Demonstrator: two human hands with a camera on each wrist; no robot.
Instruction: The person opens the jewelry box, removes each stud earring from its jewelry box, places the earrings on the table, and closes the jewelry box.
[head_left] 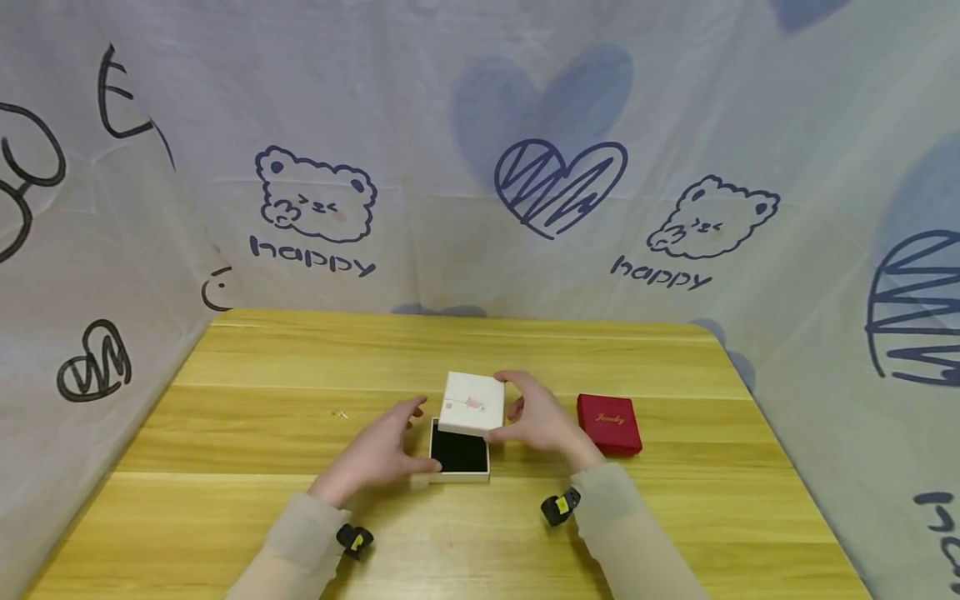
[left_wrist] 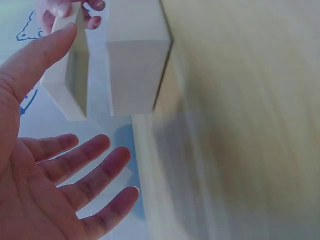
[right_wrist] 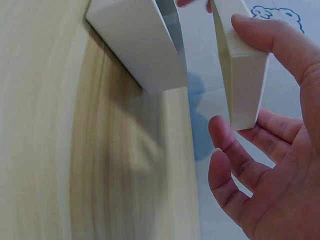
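My right hand [head_left: 542, 414] pinches a white box lid [head_left: 471, 402] with a pink print on top, thumb at its near edge and fingers at the far one. The lid is raised over the white box base [head_left: 460, 478], whose dark lining faces up from the table. In the right wrist view the lid [right_wrist: 249, 90] shows its hollow side, tilted above the base [right_wrist: 137, 45]. To the left of the base is my left hand [head_left: 375, 452], its fingers spread loosely and its thumb near the base's left corner. The left wrist view shows the palm [left_wrist: 35, 185] holding nothing.
A red box [head_left: 610, 425] with gold lettering sits to the right on the wooden table [head_left: 262, 508]. A tiny pale item [head_left: 340, 414] lies left of the hands. Behind the table hangs a white cloth [head_left: 435, 233] with blue drawings.
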